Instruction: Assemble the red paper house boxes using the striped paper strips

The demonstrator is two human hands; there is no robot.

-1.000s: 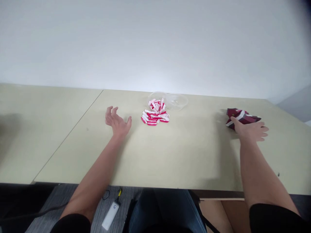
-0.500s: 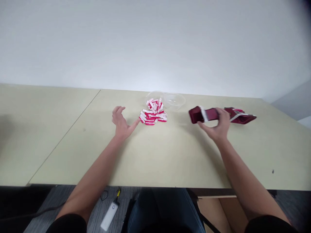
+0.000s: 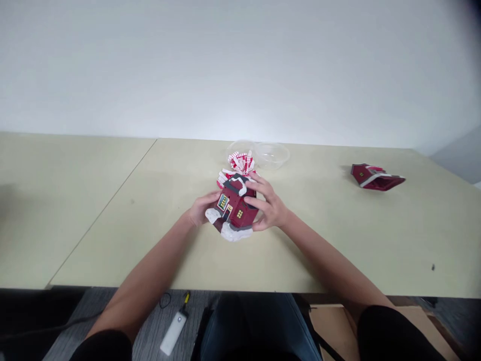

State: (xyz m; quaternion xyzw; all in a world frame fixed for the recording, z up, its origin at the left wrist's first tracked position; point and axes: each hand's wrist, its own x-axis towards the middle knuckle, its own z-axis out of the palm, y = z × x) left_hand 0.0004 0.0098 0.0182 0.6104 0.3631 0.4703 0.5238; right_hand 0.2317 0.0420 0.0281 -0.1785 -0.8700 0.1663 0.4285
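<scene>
Between both hands, above the table, is a dark red toy house [image 3: 240, 210] with white snowy edges, a grey roof edge and small yellow windows. My left hand [image 3: 205, 208] grips its left side, and my right hand [image 3: 268, 203] wraps its right side with the fingers over the front. Just behind it lies a pile of red and white striped pieces [image 3: 240, 163], partly covered by the house. A second dark red house part [image 3: 377, 177] with a white edge lies on its side, far off to the right.
Two clear round plastic containers stand at the back; the right one [image 3: 273, 155] is beside the striped pieces. A tiny dark object [image 3: 433, 267] lies near the table's front right. Below the front edge are a white power bank [image 3: 173, 333] and a cardboard box [image 3: 332, 331].
My right hand has brought the toy house from the right to the middle and turned its windowed front into view. The left hand, open before, has moved in and taken hold of it.
</scene>
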